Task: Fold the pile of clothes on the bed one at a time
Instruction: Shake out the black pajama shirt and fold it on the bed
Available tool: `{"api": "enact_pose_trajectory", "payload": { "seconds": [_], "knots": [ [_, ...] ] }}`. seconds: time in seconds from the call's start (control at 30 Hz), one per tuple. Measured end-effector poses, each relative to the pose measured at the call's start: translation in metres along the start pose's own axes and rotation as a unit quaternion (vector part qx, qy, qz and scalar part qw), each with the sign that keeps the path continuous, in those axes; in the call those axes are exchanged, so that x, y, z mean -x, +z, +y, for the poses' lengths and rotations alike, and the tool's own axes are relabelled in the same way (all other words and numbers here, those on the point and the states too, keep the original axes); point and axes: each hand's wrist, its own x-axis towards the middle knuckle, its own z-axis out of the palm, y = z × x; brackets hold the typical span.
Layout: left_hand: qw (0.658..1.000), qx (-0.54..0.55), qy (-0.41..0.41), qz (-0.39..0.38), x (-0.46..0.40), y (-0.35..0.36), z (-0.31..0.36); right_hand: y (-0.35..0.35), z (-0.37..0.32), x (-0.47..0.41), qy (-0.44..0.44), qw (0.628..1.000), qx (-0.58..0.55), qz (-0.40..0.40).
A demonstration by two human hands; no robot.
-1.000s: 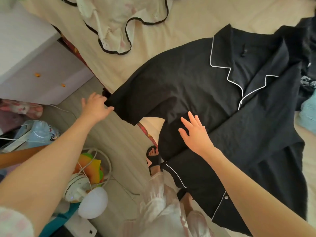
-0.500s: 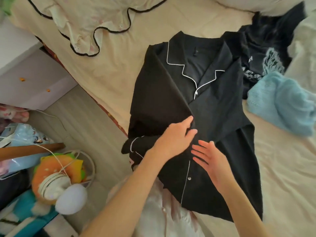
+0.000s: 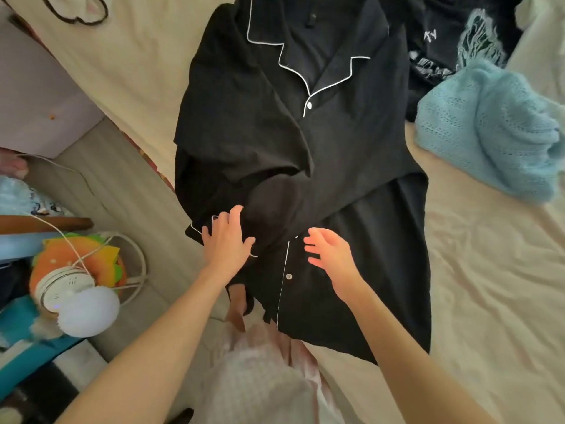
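Shirt (image 3: pixel 305 154) lies collar-away on the bed (image 3: pixel 489 286), its left side folded in over the front.

I see my left hand (image 3: pixel 227 240) resting with fingers spread on the turned-in sleeve cuff, pinching nothing. My right hand (image 3: pixel 331 252) is just beside it, fingers loose and spread, over the button strip; contact I cannot tell. A blue knit (image 3: pixel 489 130) sits beyond my right hand; a fan (image 3: pixel 76 289) stands on the floor left of my left hand.

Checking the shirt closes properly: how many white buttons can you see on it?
2: one button at the collar's bottom on the black shirt, another lower on the placket near the right hand. Folds may hide others.
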Motion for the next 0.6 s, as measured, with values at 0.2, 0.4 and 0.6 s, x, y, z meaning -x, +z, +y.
{"api": "enact_pose_trajectory", "payload": {
  "seconds": [0.2, 0.4, 0.6],
  "knots": [
    [0.952, 0.282, -0.014, -0.117, 0.031, 0.004, 0.023, 0.002, 0.013, 0.004, 0.037, 0.999, 0.015, -0.013],
    [0.893, 0.399, -0.111, -0.176, 0.062, 0.029, 0.028, -0.023, 0.037, 0.015, 0.154, 0.987, 0.002, -0.04],
    [0.798, 0.515, -0.233, -0.209, 0.069, 0.053, 0.037, -0.078, 0.055, 0.026, 0.138, 0.988, 0.034, 0.063]
  ]
}}
